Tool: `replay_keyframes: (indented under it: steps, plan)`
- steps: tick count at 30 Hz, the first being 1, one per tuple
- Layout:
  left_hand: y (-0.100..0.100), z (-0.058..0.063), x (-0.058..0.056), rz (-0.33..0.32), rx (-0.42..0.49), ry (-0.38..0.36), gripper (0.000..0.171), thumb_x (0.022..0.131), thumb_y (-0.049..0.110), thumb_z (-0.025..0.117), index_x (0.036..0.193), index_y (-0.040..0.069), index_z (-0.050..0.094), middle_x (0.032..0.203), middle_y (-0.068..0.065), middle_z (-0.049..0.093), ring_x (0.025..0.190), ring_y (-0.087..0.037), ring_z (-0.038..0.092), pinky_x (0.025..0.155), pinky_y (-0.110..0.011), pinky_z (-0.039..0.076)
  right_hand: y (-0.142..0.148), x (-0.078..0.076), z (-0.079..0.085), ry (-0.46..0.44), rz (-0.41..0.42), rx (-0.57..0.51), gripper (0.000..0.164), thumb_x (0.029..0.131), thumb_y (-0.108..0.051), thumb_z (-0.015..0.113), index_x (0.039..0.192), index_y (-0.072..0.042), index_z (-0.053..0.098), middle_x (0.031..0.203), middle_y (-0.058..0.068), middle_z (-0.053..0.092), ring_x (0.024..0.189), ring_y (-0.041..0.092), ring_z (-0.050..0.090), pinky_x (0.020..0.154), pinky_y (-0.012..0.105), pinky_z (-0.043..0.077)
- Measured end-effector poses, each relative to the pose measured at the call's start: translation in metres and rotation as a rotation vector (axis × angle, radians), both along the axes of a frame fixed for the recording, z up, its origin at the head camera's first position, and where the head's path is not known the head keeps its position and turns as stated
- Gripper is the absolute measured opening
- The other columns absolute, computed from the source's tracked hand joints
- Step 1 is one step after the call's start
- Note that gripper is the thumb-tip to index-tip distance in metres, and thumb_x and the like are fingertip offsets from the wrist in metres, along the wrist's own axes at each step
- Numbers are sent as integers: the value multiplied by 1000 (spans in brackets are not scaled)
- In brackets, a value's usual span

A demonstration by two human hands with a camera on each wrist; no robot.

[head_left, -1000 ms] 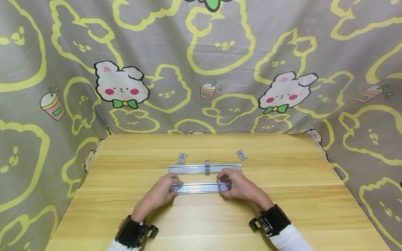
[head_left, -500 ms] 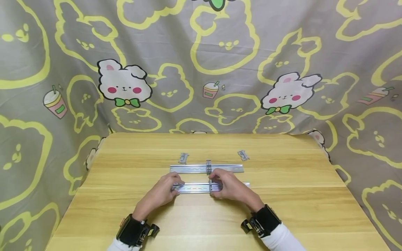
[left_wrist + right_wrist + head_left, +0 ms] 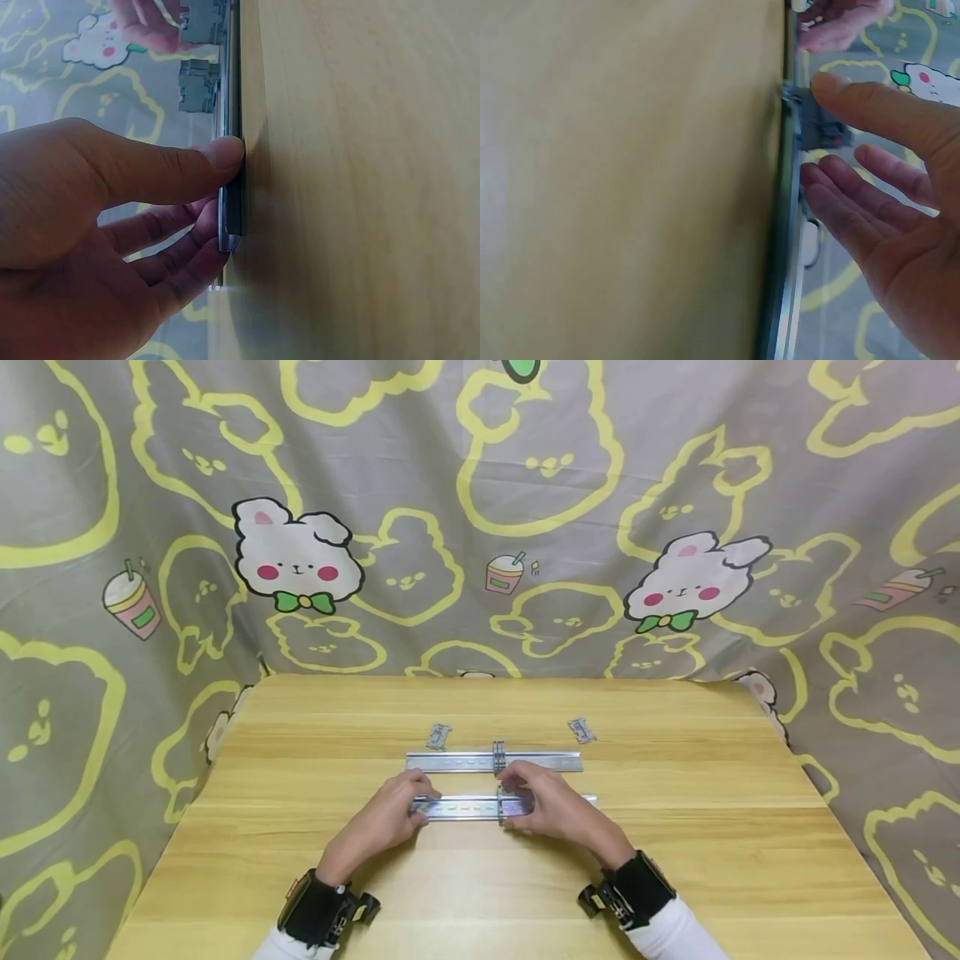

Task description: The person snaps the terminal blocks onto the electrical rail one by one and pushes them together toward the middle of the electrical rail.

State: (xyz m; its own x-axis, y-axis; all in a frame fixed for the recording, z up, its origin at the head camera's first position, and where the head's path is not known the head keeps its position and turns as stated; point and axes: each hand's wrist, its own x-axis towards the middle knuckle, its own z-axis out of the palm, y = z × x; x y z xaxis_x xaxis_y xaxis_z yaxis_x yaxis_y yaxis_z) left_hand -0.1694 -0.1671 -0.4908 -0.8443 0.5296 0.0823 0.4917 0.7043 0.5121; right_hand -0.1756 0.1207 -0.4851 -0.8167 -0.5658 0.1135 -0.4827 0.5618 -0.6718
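Note:
My left hand (image 3: 392,810) pinches the left end of the nearer metal DIN rail (image 3: 461,809); in the left wrist view the thumb (image 3: 225,152) presses its near edge, with fingers behind. A grey terminal block (image 3: 500,804) stands crosswise on this rail near its middle. My right hand (image 3: 551,802) holds the block by its two ends, thumb on the near side, index finger at the far side. In the right wrist view the thumb tip overlaps the block (image 3: 823,124), with other fingers spread below it.
Behind lies a second DIN rail (image 3: 450,763) bearing several grey terminal blocks (image 3: 498,756). Two loose blocks lie farther back, a left one (image 3: 439,736) and a right one (image 3: 581,730). A patterned curtain (image 3: 420,552) surrounds the wooden table (image 3: 480,902).
My right hand has slid the terminal block left along the nearer rail, from near its right part to its middle; over the last half second it barely moves. My left hand keeps its grip.

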Motion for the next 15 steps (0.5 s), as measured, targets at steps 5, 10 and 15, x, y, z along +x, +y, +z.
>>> replay_keyframes:
  steps: [5,10,15]
  plan:
    - [1,1,1,6,4,-25,30,78,-3,75,108,1,74,102,-5,63,93,-21,60,83,-38,56,26,-13,18,-17,-5,-100,45,79,-10,79,119,1,61,114,17,65,107,32,62,92,46,53]
    - [0,2,0,9,5,-11,30,78,-4,75,107,1,74,102,-6,63,93,-22,60,83,-37,57,67,-50,29,193,-59,13,40,79,4,74,117,4,62,113,20,64,102,35,61,88,51,54]
    - [-2,2,1,-7,21,-11,29,78,-5,74,107,-1,74,101,-7,63,93,-23,61,82,-38,57,95,-82,24,268,-56,270,51,72,13,70,122,6,61,119,22,59,108,36,57,92,52,51]
